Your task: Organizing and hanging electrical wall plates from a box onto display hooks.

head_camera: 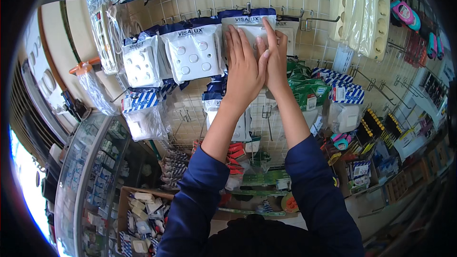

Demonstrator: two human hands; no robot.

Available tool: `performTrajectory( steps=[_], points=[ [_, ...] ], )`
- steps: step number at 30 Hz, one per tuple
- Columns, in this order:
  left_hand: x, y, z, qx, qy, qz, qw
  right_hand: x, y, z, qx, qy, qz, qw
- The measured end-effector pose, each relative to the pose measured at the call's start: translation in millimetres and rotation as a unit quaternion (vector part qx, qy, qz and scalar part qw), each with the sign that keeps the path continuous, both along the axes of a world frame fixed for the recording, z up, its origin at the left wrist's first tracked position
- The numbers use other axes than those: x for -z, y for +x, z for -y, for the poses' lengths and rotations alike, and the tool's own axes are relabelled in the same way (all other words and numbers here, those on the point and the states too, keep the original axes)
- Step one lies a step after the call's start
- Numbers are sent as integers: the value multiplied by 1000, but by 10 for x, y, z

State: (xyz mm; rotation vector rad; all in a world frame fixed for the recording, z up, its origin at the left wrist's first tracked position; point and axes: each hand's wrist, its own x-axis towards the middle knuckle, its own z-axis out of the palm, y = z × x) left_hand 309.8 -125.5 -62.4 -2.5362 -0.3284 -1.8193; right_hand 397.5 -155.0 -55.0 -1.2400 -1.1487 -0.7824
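Both of my hands are raised to a blue-topped plastic packet of a white switch plate (247,18) that hangs on a wire grid wall. My left hand (244,62) lies flat over the packet's front, fingers extended. At the packet's right side, my right hand (274,55) has its index finger pointing up near the top edge and the other fingers partly bent; whether it pinches the packet is hidden. To the left hang a packed socket and switch plate (192,55) and a smaller packed plate (141,62). Another packet (291,32) shows behind my right hand.
An empty metal hook (323,18) juts out at the right, beside long cream socket strips (380,14). Green packets (309,89) hang below my right hand. A glass display case (84,171) stands at the lower left, near a cardboard box (123,200) of loose packaged parts.
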Motion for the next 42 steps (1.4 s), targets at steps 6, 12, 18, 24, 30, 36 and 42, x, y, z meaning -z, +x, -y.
performTrajectory(
  steps=[6,12,18,24,30,36,42],
  points=[
    [23,-65,161,13,-21,-5,1000,29,-80,211,-16,12,3,1000],
    [36,-464,352,48,-30,28,998,29,-370,536,-48,36,-28,998],
    [400,-1540,572,-24,-103,87,991,279,-1029,773,-203,100,-38,973],
    [1112,-2708,720,-216,-246,142,934,970,-1907,531,-381,18,22,924],
    [2069,-3944,873,-400,-421,104,807,1802,-3223,13,-571,-196,6,797],
    [3836,-5015,968,-433,-557,158,691,3282,-4213,-493,-579,-516,44,630],
    [4997,-5258,1155,-448,-628,57,634,5018,-4395,-668,-441,-731,146,501]
  ],
)
